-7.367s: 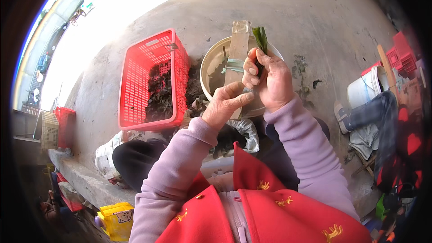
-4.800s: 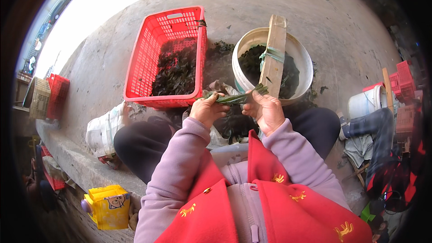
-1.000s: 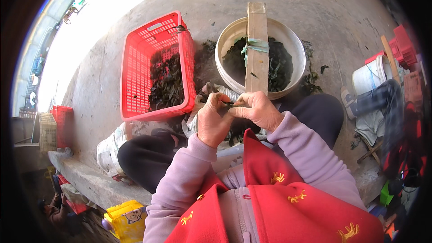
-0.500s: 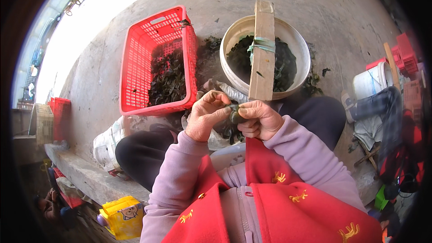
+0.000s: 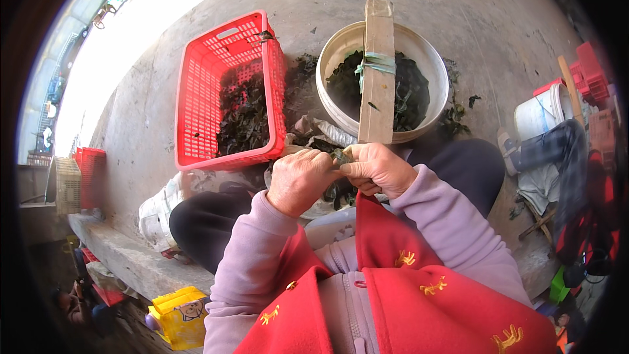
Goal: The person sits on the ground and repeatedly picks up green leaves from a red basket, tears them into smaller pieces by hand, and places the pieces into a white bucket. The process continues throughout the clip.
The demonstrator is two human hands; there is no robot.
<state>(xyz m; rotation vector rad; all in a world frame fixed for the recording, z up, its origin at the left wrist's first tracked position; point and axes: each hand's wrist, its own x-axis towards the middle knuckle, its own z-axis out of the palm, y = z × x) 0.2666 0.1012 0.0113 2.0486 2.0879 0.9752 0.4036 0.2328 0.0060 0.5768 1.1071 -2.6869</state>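
Observation:
Close together in front of my lap, my left hand (image 5: 303,177) and my right hand (image 5: 379,169) pinch a small dark green piece of seaweed (image 5: 341,156) between them. My left fingers are curled in, with the back of the hand turned up, so their grip on the piece is partly hidden. On the right, the thumb and forefinger press on its edge. More dark seaweed (image 5: 341,193) lies just below the hands. Beyond them stands a white bucket (image 5: 438,115) holding dark leafy seaweed. A wooden board (image 5: 378,108), tied with a pale green strip, lies across its top.
A red slatted basket (image 5: 226,161) with dark seaweed inside sits left of the bucket. Seaweed scraps (image 5: 453,121) lie on the concrete floor. A yellow container (image 5: 178,324) stands at lower left. At right are another person's leg (image 5: 557,147) and a second white bucket (image 5: 537,117).
My left hand has turned over, its fingers curling down with the back now up. The seaweed piece is more covered than before. My right hand keeps its pinch, nearly in place.

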